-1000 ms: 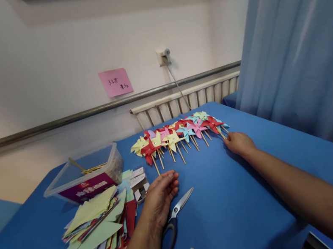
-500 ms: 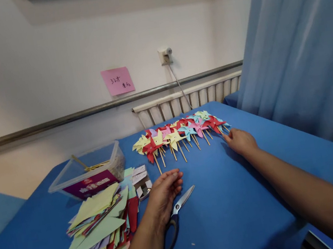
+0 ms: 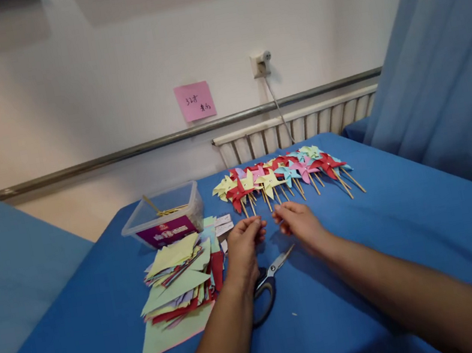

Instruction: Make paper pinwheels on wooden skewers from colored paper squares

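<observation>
Pinwheels lie in a row near the table's far edge; both hands hover just short of them, left hand and right hand loosely curled, holding nothing I can make out, scissors beneath

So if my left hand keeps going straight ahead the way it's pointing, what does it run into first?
Probably the wooden sticks of the red pinwheel at the near edge of the pinwheel row. The left hand points that way with bare blue table between, though depth is hard to judge.
</observation>
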`<control>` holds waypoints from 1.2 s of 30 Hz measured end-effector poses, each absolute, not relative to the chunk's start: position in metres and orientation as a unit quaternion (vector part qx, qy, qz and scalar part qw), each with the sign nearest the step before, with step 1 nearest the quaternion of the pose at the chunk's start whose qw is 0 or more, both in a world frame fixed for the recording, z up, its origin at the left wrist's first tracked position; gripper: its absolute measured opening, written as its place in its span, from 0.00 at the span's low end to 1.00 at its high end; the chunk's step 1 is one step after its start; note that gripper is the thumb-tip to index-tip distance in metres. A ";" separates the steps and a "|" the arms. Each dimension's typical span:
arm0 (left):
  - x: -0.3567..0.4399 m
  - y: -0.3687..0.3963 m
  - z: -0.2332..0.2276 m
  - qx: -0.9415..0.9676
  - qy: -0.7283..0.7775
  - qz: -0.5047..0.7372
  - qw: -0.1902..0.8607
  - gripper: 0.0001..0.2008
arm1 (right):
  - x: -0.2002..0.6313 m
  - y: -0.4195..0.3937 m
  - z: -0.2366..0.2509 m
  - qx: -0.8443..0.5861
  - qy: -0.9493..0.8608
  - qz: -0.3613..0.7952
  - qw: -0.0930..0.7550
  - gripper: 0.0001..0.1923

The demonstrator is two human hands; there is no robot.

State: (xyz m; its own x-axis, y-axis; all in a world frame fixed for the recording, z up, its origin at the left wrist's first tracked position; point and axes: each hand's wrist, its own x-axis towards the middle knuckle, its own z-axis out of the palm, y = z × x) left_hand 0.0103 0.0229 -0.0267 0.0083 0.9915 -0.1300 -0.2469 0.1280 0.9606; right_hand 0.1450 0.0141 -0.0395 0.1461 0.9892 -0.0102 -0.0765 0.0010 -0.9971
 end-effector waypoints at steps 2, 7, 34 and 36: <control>0.005 0.027 -0.025 0.382 0.474 0.541 0.580 0.12 | 0.124 0.024 -0.045 -0.486 -0.407 0.518 0.574 0.22; 0.006 0.029 -0.034 0.405 0.493 0.530 0.558 0.11 | 0.110 0.035 -0.074 -0.480 -0.461 0.512 0.544 0.19; -0.040 0.015 -0.011 0.658 0.750 0.044 0.049 0.17 | 0.121 0.034 -0.087 -0.487 -0.533 0.498 0.480 0.10; -0.042 0.017 -0.013 0.670 0.737 0.051 0.068 0.16 | 0.120 0.035 -0.089 -0.490 -0.539 0.493 0.476 0.09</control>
